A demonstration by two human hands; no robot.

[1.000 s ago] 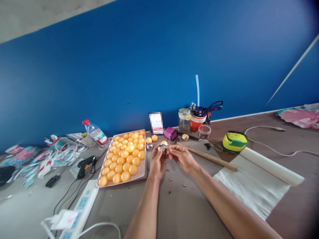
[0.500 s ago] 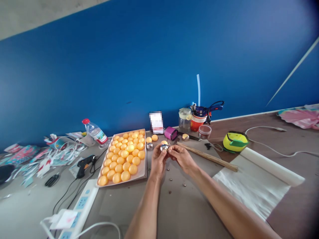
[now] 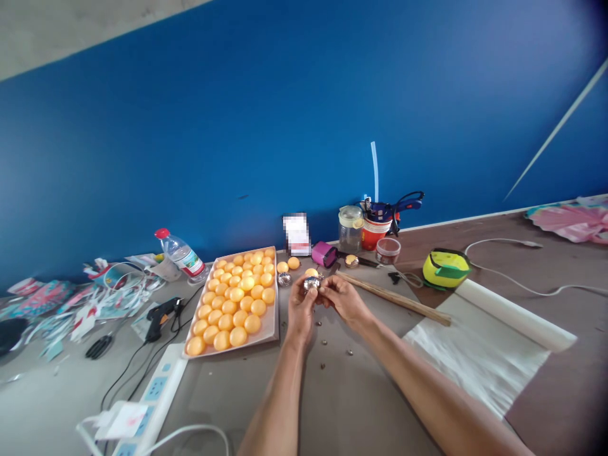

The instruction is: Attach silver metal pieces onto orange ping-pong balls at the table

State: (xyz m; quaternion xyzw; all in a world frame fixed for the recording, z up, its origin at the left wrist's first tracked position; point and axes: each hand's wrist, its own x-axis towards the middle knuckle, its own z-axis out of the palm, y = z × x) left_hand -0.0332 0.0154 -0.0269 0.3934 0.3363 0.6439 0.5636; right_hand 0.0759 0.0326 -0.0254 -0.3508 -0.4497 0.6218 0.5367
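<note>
pinched in the left hand (image 3: 301, 313), fingers curled round it, the shiny ball (image 3: 311, 283) sat between both hands, right of the tray (image 3: 270, 326). the right hand (image 3: 344, 300) had thumb and fingers bent close together at the ball's edge; whether they gripped it could not be told. working its covering seemed the step, the next move calling for a steady left hold. both forearms (image 3: 281, 392) reached forward, converging.

Ball (image 3: 311, 284) in hands (image 3: 300, 316); more balls (image 3: 228, 307) in box (image 3: 270, 323), left; bottle (image 3: 191, 261) left of box; power strip (image 3: 156, 387) before box; stick (image 3: 403, 298) right; jar (image 3: 350, 238) left of cup (image 3: 374, 236), behind.
</note>
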